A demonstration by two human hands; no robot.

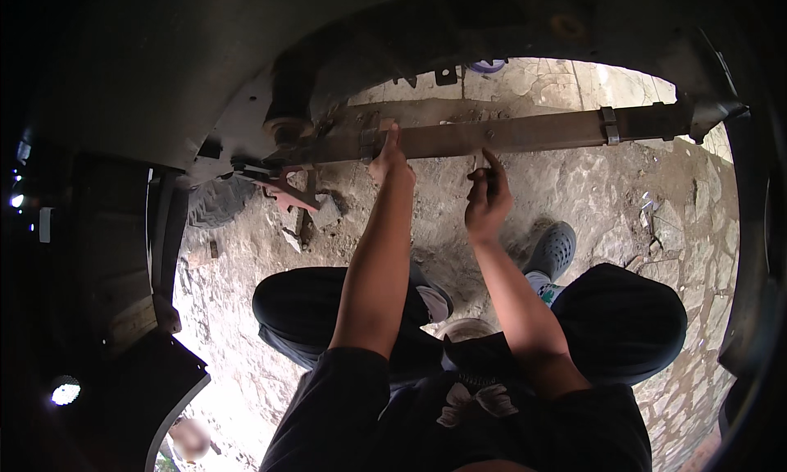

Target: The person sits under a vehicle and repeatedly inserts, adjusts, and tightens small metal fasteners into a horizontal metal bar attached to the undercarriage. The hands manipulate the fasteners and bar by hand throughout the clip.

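Note:
A long, brown, rusty leaf spring (541, 132) runs across the upper middle, under a dark vehicle body. My left hand (392, 162) is closed on its lower edge, one digit pointing up across its face, beside a metal clamp band (369, 144). Some of that hand's fingers are hidden behind the spring. My right hand (489, 197) is just below the middle of the spring. Its index finger stretches up to the lower edge, the other fingers are loosely bent and apart, and nothing shows in the palm. Whether that fingertip touches the spring I cannot tell.
A second clamp band (609, 125) circles the spring on the right. A reddish metal stand (291, 195) and broken blocks (326, 212) lie at left on the rough ground. Dark body panels (90, 267) enclose both sides. A person (190, 439) shows at lower left.

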